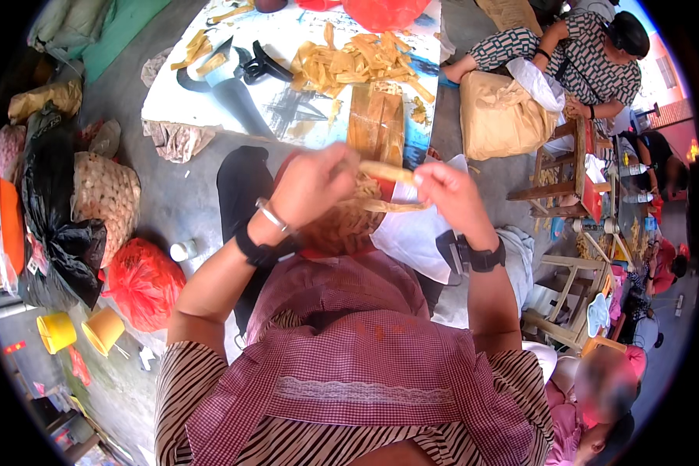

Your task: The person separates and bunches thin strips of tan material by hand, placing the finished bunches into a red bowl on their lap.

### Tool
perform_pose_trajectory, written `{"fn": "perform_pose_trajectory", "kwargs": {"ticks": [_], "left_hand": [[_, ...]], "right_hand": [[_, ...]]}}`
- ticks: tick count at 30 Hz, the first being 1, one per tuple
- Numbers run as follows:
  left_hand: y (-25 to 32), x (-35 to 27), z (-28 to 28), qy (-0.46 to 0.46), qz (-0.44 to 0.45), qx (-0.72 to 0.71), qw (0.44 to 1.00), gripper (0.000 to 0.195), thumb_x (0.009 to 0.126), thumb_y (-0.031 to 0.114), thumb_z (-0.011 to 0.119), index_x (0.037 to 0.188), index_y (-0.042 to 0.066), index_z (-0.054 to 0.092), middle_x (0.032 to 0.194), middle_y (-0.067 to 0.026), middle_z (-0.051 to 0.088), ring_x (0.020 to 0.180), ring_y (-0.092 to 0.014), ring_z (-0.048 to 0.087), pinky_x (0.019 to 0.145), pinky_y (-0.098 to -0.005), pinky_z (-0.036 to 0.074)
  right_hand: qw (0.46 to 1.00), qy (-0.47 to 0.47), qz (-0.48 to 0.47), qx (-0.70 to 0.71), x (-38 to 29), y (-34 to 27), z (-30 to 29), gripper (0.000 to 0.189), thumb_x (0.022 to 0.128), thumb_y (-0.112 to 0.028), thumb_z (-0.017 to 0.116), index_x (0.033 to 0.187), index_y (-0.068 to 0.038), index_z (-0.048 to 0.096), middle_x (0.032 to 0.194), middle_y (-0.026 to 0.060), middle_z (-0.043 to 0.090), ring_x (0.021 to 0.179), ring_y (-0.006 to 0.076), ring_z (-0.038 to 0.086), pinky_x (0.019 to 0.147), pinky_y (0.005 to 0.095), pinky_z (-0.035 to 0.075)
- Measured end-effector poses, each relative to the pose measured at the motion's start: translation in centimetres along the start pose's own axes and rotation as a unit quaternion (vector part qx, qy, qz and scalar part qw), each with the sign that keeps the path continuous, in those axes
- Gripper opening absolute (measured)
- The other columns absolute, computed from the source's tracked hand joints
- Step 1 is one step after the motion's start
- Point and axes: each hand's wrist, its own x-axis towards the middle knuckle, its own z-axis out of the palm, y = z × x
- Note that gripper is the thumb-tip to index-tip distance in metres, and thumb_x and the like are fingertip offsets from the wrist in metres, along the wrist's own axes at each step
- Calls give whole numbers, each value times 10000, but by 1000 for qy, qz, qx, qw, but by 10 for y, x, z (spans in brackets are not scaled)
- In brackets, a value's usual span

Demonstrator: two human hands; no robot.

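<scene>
Both hands are raised over the lap with a pale yellow dried strip [387, 171] stretched between them. Its right end is pinched in the fingers of my right hand [451, 189]. The left end meets the fingers of my left hand [320, 180], which is blurred. Just below hangs a second long strip [384, 206]; what holds it is hidden. More strips lie in a red container [349, 247] on the lap, beside a white sheet [413, 239]. Ahead, a brown wooden block [376, 125] rests at the near table edge, below a heap of yellow strips [349, 61].
The white table [268, 125] also bears a black plastic clip-like tool [265, 65]. At left stand a black bag [49, 192], a red bag [145, 285] and a white bottle [183, 250]. A paper-wrapped bundle [501, 119], wooden stools [565, 169] and other people are at right.
</scene>
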Motion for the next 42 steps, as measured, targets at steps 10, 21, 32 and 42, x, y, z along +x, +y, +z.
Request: {"fn": "perform_pose_trajectory", "kwargs": {"ticks": [10,21,32,42], "left_hand": [[-20,23,4,58,-37,146,987,117,808,146,579,889,62,590,670,-161,606,630,-348,607,576,-397,488],[0,-28,-5,11,204,247,947,301,698,79,581,995,58,627,879,-62,615,903,-256,574,799,-352,460],[11,-44,11,-94,125,236,959,312,723,84,640,1034,56,637,808,-82,626,776,-276,603,710,-337,511],[-20,-45,40,-151,-394,-496,759,147,932,41,467,1043,-1,555,719,-20,569,473,-37,445,380,-165,330]], "right_hand": [[981,181,40,-64,47,31,-1,191,874,-204,589,843,-23,643,615,-2,562,582,59,505,535,225,400],[973,-193,96,84,-27,6,27,214,921,-175,558,1087,-45,595,776,-5,623,673,36,550,513,185,411],[971,-170,97,138,-38,-3,47,259,928,-97,498,1159,9,545,868,51,645,706,58,561,503,169,427],[977,-71,-191,-66,-39,24,87,433,757,4,664,1165,-73,540,1062,98,543,937,224,595,743,286,500]]}}
